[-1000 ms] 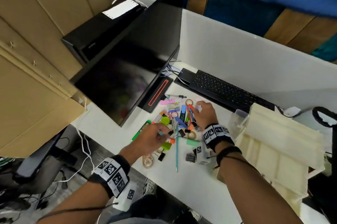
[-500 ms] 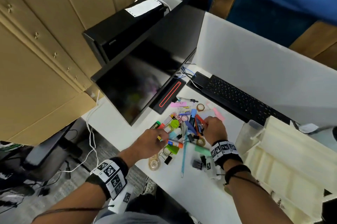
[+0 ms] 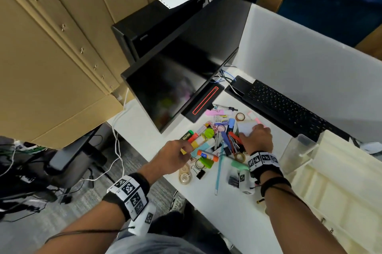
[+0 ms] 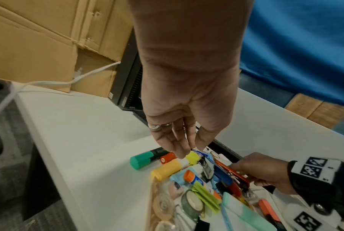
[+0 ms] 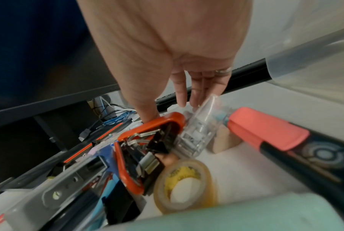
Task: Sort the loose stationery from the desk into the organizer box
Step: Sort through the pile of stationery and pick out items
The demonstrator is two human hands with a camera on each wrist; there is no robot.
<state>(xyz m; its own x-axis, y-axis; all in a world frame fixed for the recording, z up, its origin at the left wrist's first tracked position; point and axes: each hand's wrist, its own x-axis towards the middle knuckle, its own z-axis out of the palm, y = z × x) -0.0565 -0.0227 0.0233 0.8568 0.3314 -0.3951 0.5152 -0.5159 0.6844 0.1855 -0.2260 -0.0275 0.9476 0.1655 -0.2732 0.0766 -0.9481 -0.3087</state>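
Reaching left hand (image 4: 185,125); yellow-capped marker (image 4: 167,169) just below fingertips.

The stationery lies in 1 loose heap (image 3: 217,146) on the white desk (image 3: 237,208), at the monitor foot's 6 o'clock: capped markers, glue sticks, tape rolls, binder clips, sticky notes, a long blue pen. The cream organizer box (image 3: 339,187) stands open at the heap's 3 o'clock, near but apart.
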